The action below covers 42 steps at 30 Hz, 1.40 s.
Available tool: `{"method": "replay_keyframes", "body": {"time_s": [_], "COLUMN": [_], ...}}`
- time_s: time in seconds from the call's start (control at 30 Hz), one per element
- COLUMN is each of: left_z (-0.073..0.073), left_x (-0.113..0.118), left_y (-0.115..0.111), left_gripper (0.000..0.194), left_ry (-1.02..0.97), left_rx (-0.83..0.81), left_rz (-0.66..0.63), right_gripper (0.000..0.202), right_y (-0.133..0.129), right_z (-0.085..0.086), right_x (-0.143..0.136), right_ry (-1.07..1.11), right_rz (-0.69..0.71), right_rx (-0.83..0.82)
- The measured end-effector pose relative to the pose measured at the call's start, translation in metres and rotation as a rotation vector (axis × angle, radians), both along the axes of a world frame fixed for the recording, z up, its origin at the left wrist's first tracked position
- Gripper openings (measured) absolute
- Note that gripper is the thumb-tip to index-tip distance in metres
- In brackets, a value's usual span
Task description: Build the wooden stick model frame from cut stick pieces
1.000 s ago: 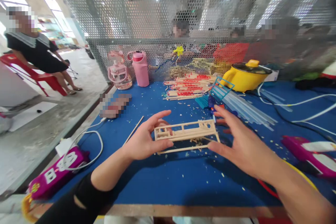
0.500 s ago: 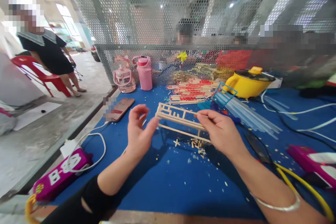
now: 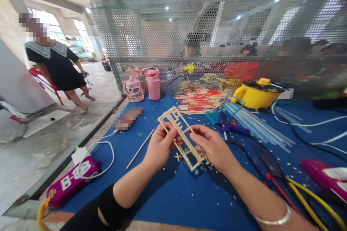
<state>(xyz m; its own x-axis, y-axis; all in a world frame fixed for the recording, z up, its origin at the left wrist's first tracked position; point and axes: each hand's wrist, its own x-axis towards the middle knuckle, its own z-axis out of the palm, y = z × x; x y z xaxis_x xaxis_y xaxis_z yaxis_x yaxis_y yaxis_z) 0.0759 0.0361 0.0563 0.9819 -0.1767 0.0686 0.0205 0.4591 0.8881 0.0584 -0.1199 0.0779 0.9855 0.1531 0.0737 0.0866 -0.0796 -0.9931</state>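
A small frame of pale wooden sticks (image 3: 181, 130), with short pieces set inside it, is held tilted above the blue table. My left hand (image 3: 162, 146) is closed on its left long side, the thumb lying over the sticks. At the frame's right side my right hand (image 3: 213, 146) pinches the edge between thumb and fingers. Under the frame lie a small star of crossed sticks (image 3: 178, 157) and a heap of short wood bits, partly hidden. One loose stick (image 3: 140, 148) rests left of my left hand.
Bundled sticks with red wrapping (image 3: 199, 101) lie behind, near a blue glue gun (image 3: 233, 127), clear glue sticks (image 3: 260, 124) and a yellow pot (image 3: 257, 95). Pink bottles (image 3: 153, 85), a phone (image 3: 128, 118) and a purple power strip (image 3: 73, 178) are leftward. A person (image 3: 55, 61) stands beyond.
The frame has turned from nearly crosswise to slanting toward me. My left hand, open beside its end before, now grips its left side. The view has shifted slightly.
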Motion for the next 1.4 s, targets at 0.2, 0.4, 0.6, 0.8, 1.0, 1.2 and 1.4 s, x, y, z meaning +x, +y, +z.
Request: {"method": "replay_keyframes", "body": {"time_s": [0.2,0.4,0.6,0.8,1.0,1.2,1.4], "left_z": [0.001,0.0,-0.006,-0.013,-0.016,-0.018,-0.023], "left_x": [-0.01,-0.013,-0.015,-0.015,-0.002,0.017,0.023], "left_y": [-0.001,-0.001,-0.001,-0.009,-0.023,-0.029,-0.027], "left_gripper": [0.033,0.033,0.036,0.039,0.027,0.014,0.012], "left_ry": [-0.039,-0.052,0.004,0.062,0.173,0.227,0.299], "left_rx": [0.011,0.033,0.102,0.056,-0.297,-0.298,-0.102], "left_rz": [-0.019,-0.017,-0.097,-0.135,-0.035,0.023,-0.046], "right_gripper": [0.014,0.016,0.013,0.02,0.026,0.024,0.024], "right_y": [0.011,0.015,0.014,0.011,-0.005,-0.021,-0.026], "right_z": [0.015,0.011,0.012,0.032,0.064,0.039,-0.007], "right_x": [0.008,0.007,0.007,0.018,0.036,0.044,0.067], "right_ry": [0.13,0.148,0.027,-0.161,-0.523,-0.628,-0.676], "right_rz": [0.089,0.062,0.009,0.165,-0.029,-0.089,-0.239], "right_rx": [0.154,0.169,0.026,-0.265,-0.715,-0.867,-0.802]}}
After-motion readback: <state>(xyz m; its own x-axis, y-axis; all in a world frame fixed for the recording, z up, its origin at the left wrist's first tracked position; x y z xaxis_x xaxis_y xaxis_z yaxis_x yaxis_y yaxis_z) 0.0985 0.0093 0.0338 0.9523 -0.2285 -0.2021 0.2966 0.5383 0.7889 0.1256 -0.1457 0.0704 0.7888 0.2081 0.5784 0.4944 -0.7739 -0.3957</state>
